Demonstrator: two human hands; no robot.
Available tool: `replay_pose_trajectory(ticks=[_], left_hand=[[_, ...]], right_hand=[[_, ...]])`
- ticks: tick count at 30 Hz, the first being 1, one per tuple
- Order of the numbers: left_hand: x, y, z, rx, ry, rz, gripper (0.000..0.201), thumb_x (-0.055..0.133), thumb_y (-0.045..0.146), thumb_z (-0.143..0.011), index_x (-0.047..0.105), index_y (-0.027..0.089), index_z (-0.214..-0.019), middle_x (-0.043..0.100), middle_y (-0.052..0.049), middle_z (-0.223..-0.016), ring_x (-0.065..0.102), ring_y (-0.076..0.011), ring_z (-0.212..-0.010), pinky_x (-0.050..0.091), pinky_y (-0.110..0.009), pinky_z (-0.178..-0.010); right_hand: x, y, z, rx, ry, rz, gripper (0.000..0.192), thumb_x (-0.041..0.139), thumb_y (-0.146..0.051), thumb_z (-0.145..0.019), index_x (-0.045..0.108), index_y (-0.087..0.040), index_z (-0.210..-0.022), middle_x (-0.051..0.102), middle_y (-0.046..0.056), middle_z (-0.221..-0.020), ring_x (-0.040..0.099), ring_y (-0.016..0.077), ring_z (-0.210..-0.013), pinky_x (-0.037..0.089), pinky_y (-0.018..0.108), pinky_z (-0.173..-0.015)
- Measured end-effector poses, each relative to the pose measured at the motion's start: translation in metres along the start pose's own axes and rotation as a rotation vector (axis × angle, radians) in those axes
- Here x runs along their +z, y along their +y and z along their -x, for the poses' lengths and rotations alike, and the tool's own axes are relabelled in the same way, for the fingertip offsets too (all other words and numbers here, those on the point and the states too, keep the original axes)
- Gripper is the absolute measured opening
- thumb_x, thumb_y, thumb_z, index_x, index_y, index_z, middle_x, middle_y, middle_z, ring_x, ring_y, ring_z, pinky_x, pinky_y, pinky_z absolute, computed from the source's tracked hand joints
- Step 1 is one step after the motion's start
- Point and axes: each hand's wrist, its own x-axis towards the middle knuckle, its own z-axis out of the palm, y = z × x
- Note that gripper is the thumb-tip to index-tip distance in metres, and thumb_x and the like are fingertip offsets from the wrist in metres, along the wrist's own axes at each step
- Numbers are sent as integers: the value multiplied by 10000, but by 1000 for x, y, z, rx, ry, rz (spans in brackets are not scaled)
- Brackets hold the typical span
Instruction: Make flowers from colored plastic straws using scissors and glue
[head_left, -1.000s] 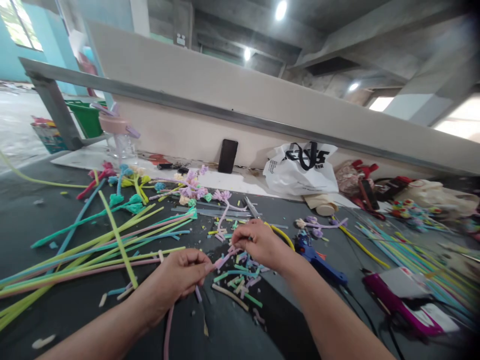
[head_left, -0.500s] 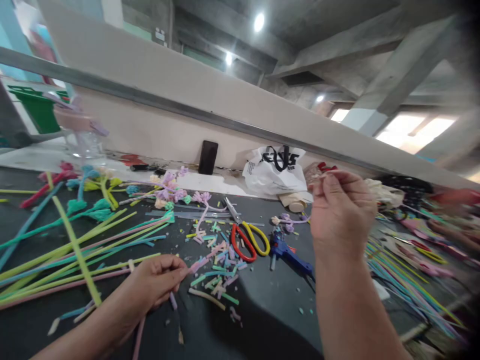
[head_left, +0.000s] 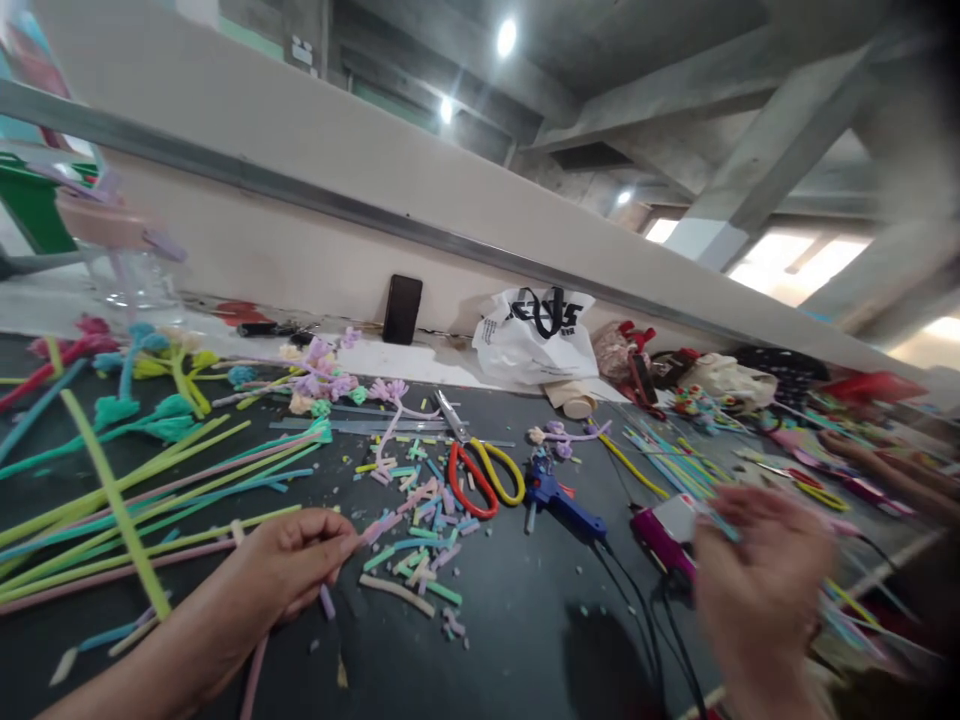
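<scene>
Near the tabletop's front edge | left hand [head_left: 281, 575] pinched a pale pink fuzzy pipe-cleaner stem [head_left: 373, 527] | right hand [head_left: 761, 590] blurred, grip unreadable | risk: stem slipping among cut pastel scraps [head_left: 420, 545]

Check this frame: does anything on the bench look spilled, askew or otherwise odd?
Yes. Short cut pipe-cleaner scraps lie scattered over the dark table, beside the open scissors. The right hand is motion-blurred. The left hand pinches a pink stem.

I see bright ceiling lamps [head_left: 505, 36] glaring overhead, far-right windows [head_left: 795, 268] blown out, my right hand [head_left: 761, 590] motion-blurred, corners darkened.
</scene>
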Motion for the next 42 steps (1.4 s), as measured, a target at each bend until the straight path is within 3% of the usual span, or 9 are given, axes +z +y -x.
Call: replay_pose_trajectory(ticks=[4,10,13,16,19,22,24,29,42], left_hand=[[1,6,5,4,13,-18,392,598,533,-587,504,159,-658,365,102,-413,199,-7,-322,95,-155,-343],[3,11,11,67,6,-70,329,582,480,-629,504,160,-632,341,100,-423,212,-25,-356,122,-169,-370],[2,7,8,153,-12,-141,312,556,455,-664,513,152,-605,353,85,-446,270,-44,-402,194,-173,-397],[1,2,6,240,8,-184,289,534,417,-703,549,139,-627,397,60,-500,343,-69,-479,264,-183,-453],[1,1,6,261,24,-186,263,528,389,-717,552,141,-634,385,62,-506,331,-70,-486,254,-188,-458],[1,2,7,261,38,-159,254,525,380,-723,536,147,-622,365,69,-501,296,-63,-469,223,-188,-442],[0,3,7,263,67,-147,255,525,378,-724,531,147,-617,357,71,-497,282,-60,-461,207,-189,-434],[-2,6,5,298,127,-122,259,520,385,-720,554,140,-644,368,64,-500,276,-62,-464,197,-192,-432],[-1,14,12,366,211,-184,275,528,393,-710,592,143,-618,419,36,-533,351,-99,-541,273,-200,-492]], right_hand=[[42,31,20,-71,-533,286,535,454,-170,-694,368,-147,-1222,517,147,-1145,515,274,-1030,397,446,-884],[80,51,18,-49,-781,506,621,453,-164,-670,350,-62,-1273,544,183,-1166,510,293,-1070,383,433,-907],[76,50,11,43,-772,528,626,468,-169,-649,368,-51,-1255,569,190,-1108,537,287,-1037,396,410,-896],[68,41,4,154,-628,479,622,507,-220,-629,401,-57,-1220,549,206,-1124,537,304,-1035,416,409,-871],[63,18,7,223,-500,234,534,534,-266,-633,480,-123,-1144,616,146,-1030,601,282,-913,473,378,-777],[65,-22,29,248,-510,-111,358,577,-353,-669,585,-180,-983,683,66,-797,647,230,-687,517,299,-587],[68,-53,49,167,-428,-238,363,633,-354,-632,599,-179,-947,683,62,-768,646,220,-650,527,287,-569],[79,-105,80,-187,-627,-336,164,572,-216,-704,601,-186,-862,662,57,-830,639,187,-726,518,227,-594],[81,-107,89,-265,-740,-423,138,534,-205,-714,564,-186,-848,632,67,-798,623,189,-695,503,240,-603]])
